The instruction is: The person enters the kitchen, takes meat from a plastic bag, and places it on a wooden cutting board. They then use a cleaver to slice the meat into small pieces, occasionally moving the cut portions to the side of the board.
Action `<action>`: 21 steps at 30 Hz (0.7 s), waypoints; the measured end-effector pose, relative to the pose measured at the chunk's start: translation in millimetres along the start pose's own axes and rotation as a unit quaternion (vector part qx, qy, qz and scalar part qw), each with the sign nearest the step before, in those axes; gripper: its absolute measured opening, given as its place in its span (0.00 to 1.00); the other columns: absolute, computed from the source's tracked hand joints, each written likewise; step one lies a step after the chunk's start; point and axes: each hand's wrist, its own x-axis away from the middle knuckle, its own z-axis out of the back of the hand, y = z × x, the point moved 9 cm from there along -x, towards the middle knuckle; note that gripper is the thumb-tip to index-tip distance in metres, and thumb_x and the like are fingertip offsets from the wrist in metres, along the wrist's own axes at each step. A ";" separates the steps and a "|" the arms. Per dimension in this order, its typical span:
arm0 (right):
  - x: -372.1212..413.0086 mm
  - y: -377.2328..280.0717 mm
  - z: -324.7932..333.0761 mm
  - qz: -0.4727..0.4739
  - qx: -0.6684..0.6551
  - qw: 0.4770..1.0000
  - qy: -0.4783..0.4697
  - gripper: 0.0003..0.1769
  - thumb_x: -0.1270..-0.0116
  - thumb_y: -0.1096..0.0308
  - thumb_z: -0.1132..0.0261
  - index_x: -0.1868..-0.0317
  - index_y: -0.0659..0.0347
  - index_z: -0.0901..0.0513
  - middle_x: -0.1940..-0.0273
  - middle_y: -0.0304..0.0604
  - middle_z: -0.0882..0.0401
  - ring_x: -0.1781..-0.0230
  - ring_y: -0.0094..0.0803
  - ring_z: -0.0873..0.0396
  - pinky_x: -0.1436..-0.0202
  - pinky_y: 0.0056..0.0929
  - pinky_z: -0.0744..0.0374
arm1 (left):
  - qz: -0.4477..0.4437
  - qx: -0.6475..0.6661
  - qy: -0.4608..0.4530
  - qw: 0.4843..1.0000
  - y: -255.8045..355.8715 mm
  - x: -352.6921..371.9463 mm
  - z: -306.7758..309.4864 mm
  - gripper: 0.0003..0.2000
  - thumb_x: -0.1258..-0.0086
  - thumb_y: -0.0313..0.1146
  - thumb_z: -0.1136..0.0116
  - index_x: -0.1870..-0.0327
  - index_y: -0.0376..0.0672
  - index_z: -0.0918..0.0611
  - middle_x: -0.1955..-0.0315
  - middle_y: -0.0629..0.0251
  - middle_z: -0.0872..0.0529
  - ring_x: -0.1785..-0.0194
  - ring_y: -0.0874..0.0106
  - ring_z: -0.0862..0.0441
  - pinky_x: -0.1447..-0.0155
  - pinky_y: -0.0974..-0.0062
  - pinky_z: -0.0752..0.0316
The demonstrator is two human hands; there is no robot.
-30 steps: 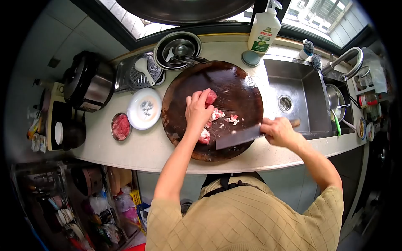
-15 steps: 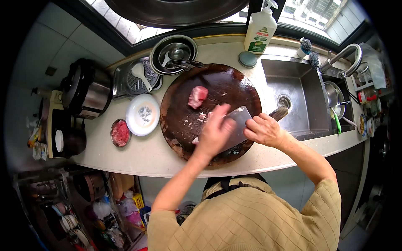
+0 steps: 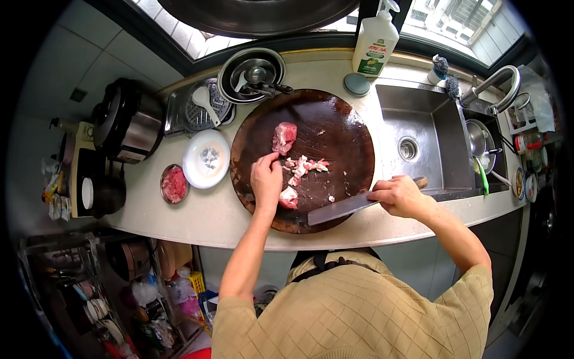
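Note:
My right hand (image 3: 399, 196) is wrapped round the handle of a cleaver (image 3: 341, 208), its blade edge-on over the near right part of a round wooden chopping board (image 3: 341, 137). On the board's left side, my left hand (image 3: 266, 180) has its fingers partly bent, fingertips right at the lower edge of a chunk of raw meat (image 3: 284, 139). To the right of these fingers lie small chopped meat pieces (image 3: 306, 167). A smaller meat lump (image 3: 289, 198) sits nearer me, beside my left wrist.
Left of the board are a white plate (image 3: 194, 170) and a small bowl of minced meat (image 3: 174, 184). Nested metal bowls (image 3: 226, 78) and a grater tray (image 3: 174, 116) stand behind. The sink (image 3: 394, 125) is at right, with a pump bottle (image 3: 373, 45) behind the board.
My left hand has moved left, away from the blade, to the meat chunk. The cleaver has turned from broadside to edge-on, and chopped pieces now lie mid-board.

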 end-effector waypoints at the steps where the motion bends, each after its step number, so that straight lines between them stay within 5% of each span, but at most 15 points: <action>1: -0.9 4.9 -0.5 -0.020 -0.009 1.000 -0.006 0.10 0.49 0.73 0.32 0.63 0.55 0.15 0.67 0.36 0.19 0.73 0.36 0.20 0.68 0.35 0.24 | -0.022 -0.059 0.042 0.997 -0.8 1.7 3.6 0.13 0.41 0.24 0.47 0.57 0.40 0.14 0.61 0.55 0.14 0.54 0.56 0.21 0.43 0.63 0.27; 4: -10.0 27.3 3.2 -0.094 -0.019 0.995 -0.032 0.07 0.46 0.72 0.32 0.65 0.56 0.14 0.68 0.38 0.18 0.70 0.40 0.18 0.68 0.38 0.22 | -0.009 -0.084 0.020 0.996 -9.5 2.5 -19.2 0.14 0.43 0.21 0.48 0.59 0.40 0.13 0.63 0.54 0.15 0.53 0.57 0.21 0.43 0.63 0.27; 5: -15.1 35.2 5.7 -0.116 -0.014 0.993 -0.021 0.08 0.45 0.71 0.33 0.64 0.55 0.13 0.65 0.37 0.17 0.69 0.40 0.18 0.66 0.37 0.21 | 0.015 -0.003 -0.023 1.000 -5.9 2.9 -35.6 0.13 0.44 0.19 0.48 0.62 0.40 0.13 0.64 0.54 0.16 0.54 0.56 0.21 0.44 0.62 0.27; 8: -22.4 45.3 19.1 -0.174 -0.058 0.982 0.040 0.08 0.43 0.71 0.34 0.62 0.56 0.13 0.64 0.40 0.17 0.65 0.44 0.18 0.61 0.39 0.20 | 0.196 0.183 -0.145 0.952 -7.7 19.3 -68.1 0.11 0.39 0.21 0.46 0.59 0.38 0.13 0.61 0.56 0.13 0.57 0.64 0.16 0.49 0.71 0.24; 12: -6.0 43.8 14.2 -0.282 -0.113 0.951 0.060 0.09 0.39 0.70 0.35 0.58 0.57 0.15 0.63 0.45 0.19 0.62 0.50 0.20 0.59 0.43 0.21 | 0.144 0.248 -0.020 0.958 -26.0 23.8 -6.1 0.11 0.36 0.23 0.46 0.57 0.35 0.14 0.65 0.59 0.12 0.65 0.74 0.17 0.57 0.77 0.23; 16: -5.8 26.5 -9.9 -0.309 -0.070 0.946 0.073 0.13 0.37 0.73 0.39 0.51 0.59 0.20 0.62 0.51 0.22 0.64 0.55 0.21 0.59 0.48 0.22 | 0.067 0.021 -0.071 0.995 -29.8 70.3 13.0 0.15 0.43 0.30 0.31 0.55 0.35 0.16 0.63 0.64 0.16 0.67 0.76 0.21 0.60 0.79 0.24; 18: -13.7 8.1 -7.7 -0.285 -0.073 0.953 0.067 0.13 0.37 0.74 0.40 0.51 0.61 0.21 0.62 0.53 0.23 0.63 0.54 0.21 0.59 0.48 0.22 | 0.067 0.013 -0.042 0.997 -11.6 89.2 8.8 0.16 0.46 0.30 0.28 0.57 0.36 0.17 0.67 0.66 0.21 0.71 0.78 0.25 0.63 0.78 0.25; 19: -15.8 6.2 -11.3 -0.268 -0.123 0.954 0.063 0.11 0.37 0.74 0.39 0.54 0.64 0.21 0.62 0.54 0.23 0.63 0.52 0.21 0.59 0.46 0.22 | 0.086 0.056 -0.040 0.994 -8.2 95.3 1.7 0.16 0.46 0.29 0.28 0.57 0.36 0.17 0.67 0.66 0.22 0.72 0.79 0.26 0.65 0.79 0.26; 21: -10.5 13.1 -34.1 -0.384 -0.330 0.862 -0.017 0.11 0.37 0.73 0.38 0.54 0.64 0.21 0.62 0.53 0.23 0.62 0.52 0.21 0.58 0.44 0.22 | 0.113 0.120 -0.022 0.986 0.4 105.9 -8.8 0.15 0.47 0.24 0.30 0.58 0.35 0.19 0.68 0.68 0.24 0.73 0.80 0.26 0.67 0.80 0.27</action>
